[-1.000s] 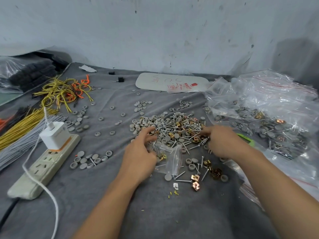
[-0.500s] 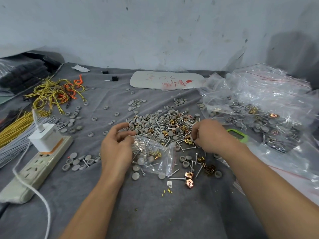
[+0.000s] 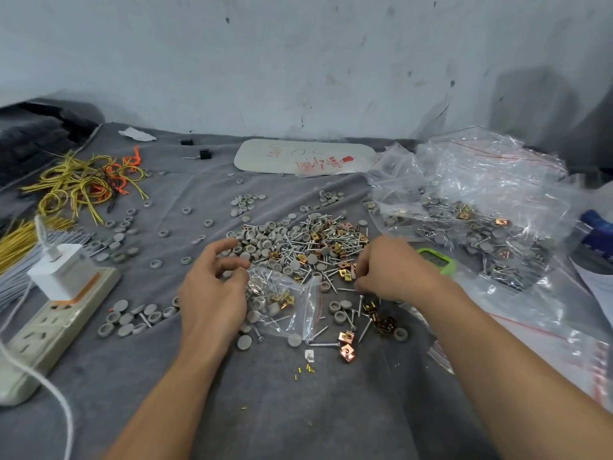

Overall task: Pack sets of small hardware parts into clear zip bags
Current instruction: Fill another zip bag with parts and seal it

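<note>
A clear zip bag (image 3: 292,303) with grey caps, screws and gold clips inside lies on the grey cloth at the centre. My left hand (image 3: 212,293) grips the bag's left edge between thumb and curled fingers. Behind the bag spreads a pile of loose grey caps, screws and clips (image 3: 305,247). At the pile's near right edge my right hand (image 3: 388,273) has its fingers curled down among the parts, pinching small pieces that the fingers hide. Loose caps, screws and copper clips (image 3: 346,346) lie to the right of the bag and in front of it.
A heap of filled clear bags (image 3: 471,214) stands at the right, a green device (image 3: 434,260) beside it. At the left lie a power strip with a white charger (image 3: 63,287), grey and yellow wire bundles (image 3: 16,240) and tangled yellow and orange wires (image 3: 86,184). A white tray (image 3: 298,157) lies at the back.
My left hand has come off the pile and drawn back to the bag's left edge, which it now grips. My right hand has pulled slightly nearer, still picking at the pile's right side.
</note>
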